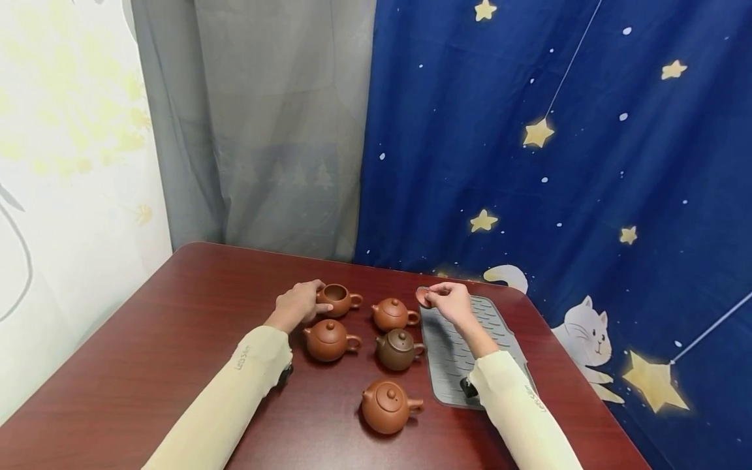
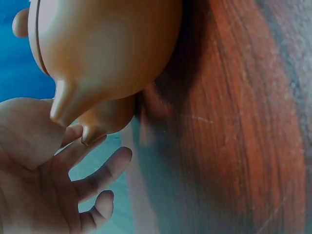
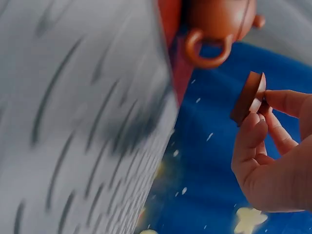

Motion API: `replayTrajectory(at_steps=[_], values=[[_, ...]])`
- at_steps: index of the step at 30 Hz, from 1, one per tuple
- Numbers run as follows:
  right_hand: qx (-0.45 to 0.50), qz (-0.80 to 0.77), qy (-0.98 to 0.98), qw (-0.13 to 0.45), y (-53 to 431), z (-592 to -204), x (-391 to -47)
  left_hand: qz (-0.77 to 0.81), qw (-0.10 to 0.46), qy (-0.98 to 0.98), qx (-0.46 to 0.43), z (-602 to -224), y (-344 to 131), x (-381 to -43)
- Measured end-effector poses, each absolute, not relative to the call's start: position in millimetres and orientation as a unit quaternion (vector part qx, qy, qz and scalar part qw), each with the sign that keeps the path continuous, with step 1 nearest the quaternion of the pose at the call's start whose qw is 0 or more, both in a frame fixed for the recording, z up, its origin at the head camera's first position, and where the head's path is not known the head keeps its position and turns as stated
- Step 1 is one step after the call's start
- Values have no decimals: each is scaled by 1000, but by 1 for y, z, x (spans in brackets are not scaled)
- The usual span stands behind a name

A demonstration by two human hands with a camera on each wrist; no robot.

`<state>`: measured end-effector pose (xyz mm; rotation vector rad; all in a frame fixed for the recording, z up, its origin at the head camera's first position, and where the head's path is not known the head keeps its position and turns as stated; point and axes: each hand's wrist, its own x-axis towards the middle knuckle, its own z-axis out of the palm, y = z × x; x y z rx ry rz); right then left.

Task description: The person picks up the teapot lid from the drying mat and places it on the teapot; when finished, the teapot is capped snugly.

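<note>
At the back of the table is a lidless reddish-brown clay teapot [image 1: 335, 301], its round mouth uncovered. My left hand [image 1: 298, 303] holds it on the spout side, thumb at the front and fingers behind. In the left wrist view a nearer lidded teapot [image 2: 112, 44] partly hides that grip, and the outer fingers [image 2: 105, 173] spread loosely. My right hand [image 1: 451, 303] pinches a small clay teapot lid [image 1: 424, 297] by its knob, raised over the far left corner of a grey ridged mat [image 1: 449, 365]. The right wrist view shows the lid [image 3: 248, 97] tilted on edge.
Lidded reddish teapots stand in front of the lidless one [image 1: 328, 340], to its right [image 1: 392, 314] and nearer the front [image 1: 388, 408]. A dark brown teapot [image 1: 397, 349] sits among them. Behind the dark red table [image 1: 235, 287] hang grey and blue star-patterned curtains [image 1: 529, 176].
</note>
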<state>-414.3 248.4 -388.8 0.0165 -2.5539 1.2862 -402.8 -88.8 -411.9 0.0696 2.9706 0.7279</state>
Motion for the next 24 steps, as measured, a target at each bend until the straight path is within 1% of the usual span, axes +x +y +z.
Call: replayTrajectory(at_steps=[5, 12, 19, 24], values=[[32, 484, -867, 120, 229, -380, -410, 246, 36, 968, 23, -412, -90, -401], [48, 482, -866, 123, 206, -374, -406, 260, 28, 965, 23, -415, -92, -400], [57, 487, -864, 113, 188, -370, -405, 266, 26, 963, 22, -417, -92, -401], [52, 499, -860, 89, 174, -366, -403, 269, 23, 963, 24, -418, -93, -403]])
